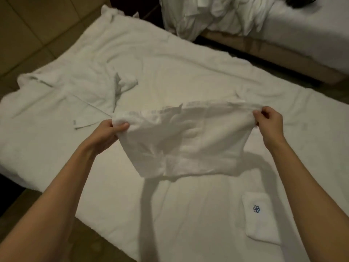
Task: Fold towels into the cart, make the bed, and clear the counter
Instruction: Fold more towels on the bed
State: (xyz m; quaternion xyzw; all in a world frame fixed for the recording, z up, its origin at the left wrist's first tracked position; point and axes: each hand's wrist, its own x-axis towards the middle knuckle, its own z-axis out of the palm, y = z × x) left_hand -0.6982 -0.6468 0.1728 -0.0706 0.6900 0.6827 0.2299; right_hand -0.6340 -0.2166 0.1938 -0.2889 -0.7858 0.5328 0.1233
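A small white towel (188, 140) hangs stretched between my two hands above a large white towel (170, 72) spread flat on the floor. My left hand (111, 133) pinches its left top corner. My right hand (270, 121) grips the right top corner. The lower edge of the held towel droops and casts a shadow on the cloth beneath. A white robe (81, 87) lies crumpled on the left part of the spread towel. A folded white cloth with a blue logo (258, 216) rests at the lower right.
A bed (302, 35) with a brown base stands at the upper right, with rumpled white linen (207, 14) piled on it. Brown floor tiles (24, 35) show at the left and bottom left.
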